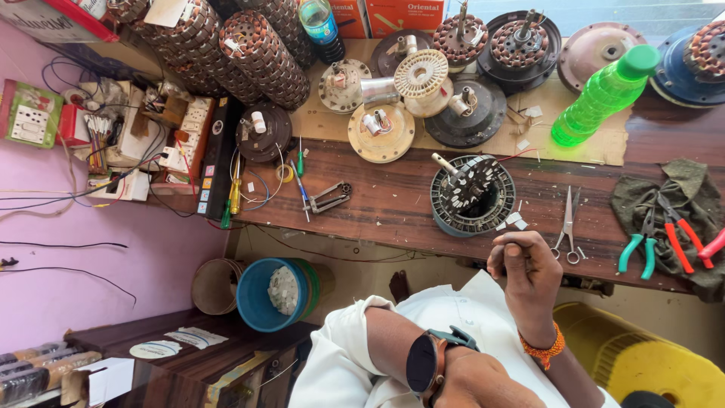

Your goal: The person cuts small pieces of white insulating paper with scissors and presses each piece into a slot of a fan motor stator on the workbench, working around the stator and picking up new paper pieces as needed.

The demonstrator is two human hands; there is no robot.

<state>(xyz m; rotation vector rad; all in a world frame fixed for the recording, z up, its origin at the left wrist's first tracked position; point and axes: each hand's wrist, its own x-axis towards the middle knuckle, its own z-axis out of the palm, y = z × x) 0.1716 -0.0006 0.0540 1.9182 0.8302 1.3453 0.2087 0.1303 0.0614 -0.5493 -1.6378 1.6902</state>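
My right hand [526, 270] is curled into a loose fist just in front of the wooden bench's near edge [393, 227], an orange thread band on its wrist. Nothing shows in its fingers. Closest to it on the bench are a round grey fan stator with a slotted core [472, 196] and a pair of steel scissors [568, 227]. My left arm, in a white sleeve and wearing a dark wristwatch [424, 363], crosses my body. My left hand [472, 384] lies by my right forearm at the bottom edge, its fingers hidden.
Green-handled pliers [638, 251] and red-handled pliers [680, 238] lie on a green cloth at right. A green bottle [600, 94], several fan motor parts [381, 125] and wound stator stacks [260, 57] fill the back. Screwdrivers [234, 193], a blue bucket [272, 295] and a yellow tub [642, 355] are nearby.
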